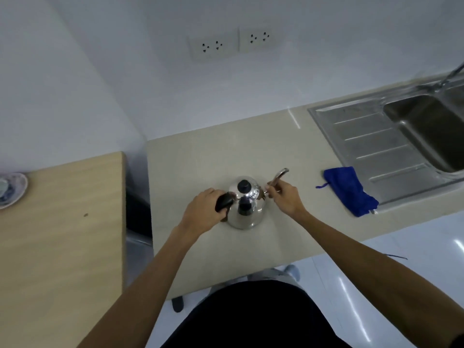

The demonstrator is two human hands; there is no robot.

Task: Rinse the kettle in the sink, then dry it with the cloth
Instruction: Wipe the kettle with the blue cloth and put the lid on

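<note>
A shiny steel kettle (247,209) with a black lid knob stands upright on the beige counter (200,156). My left hand (203,212) is wrapped around its black handle on the left side. My right hand (285,198) pinches the curved spout, which sticks out to the upper right. A blue cloth (349,190) lies crumpled on the counter to the right, overlapping the drainboard's front corner. The steel sink (426,126) with its basin and faucet (452,74) sits at the far right.
A wooden table (62,234) stands to the left, separated from the counter by a gap, with a patterned plate (12,189) at its far left edge. Two wall sockets (231,45) are on the white wall behind the counter. White floor shows below the counter edge.
</note>
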